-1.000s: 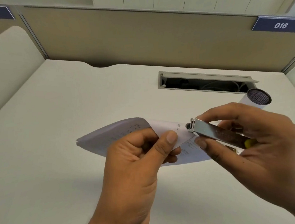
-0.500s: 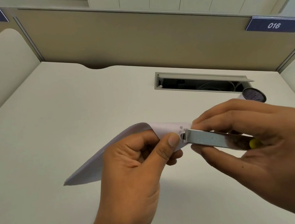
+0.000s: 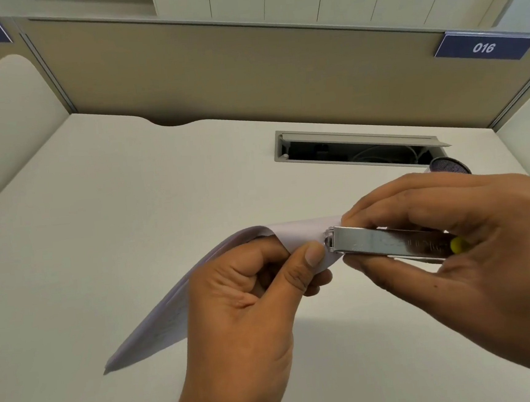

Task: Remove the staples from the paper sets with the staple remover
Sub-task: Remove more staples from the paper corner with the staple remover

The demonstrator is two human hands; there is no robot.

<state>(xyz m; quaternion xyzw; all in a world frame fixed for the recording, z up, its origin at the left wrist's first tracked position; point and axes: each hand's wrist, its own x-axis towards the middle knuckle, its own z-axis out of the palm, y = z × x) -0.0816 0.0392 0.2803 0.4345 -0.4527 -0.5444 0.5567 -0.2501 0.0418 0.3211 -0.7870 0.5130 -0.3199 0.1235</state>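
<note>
I see the left grip point(image 3: 244, 305) pinching the papers point(image 3: 171, 311) at one corner, over the desk point(image 3: 128, 196). The right grip point(image 3: 472, 246) clasps the remover point(image 3: 382, 243) — its nose touches that corner.

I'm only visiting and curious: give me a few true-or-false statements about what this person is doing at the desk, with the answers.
1. The right hand holds a metal staple remover. True.
2. The left hand pinches the paper set close to the remover's tip. True.
3. The paper set lies flat. False: it is held up and curled over the desk.
4. The number 020 shows at the right. False: the blue sign there reads 016.
</note>
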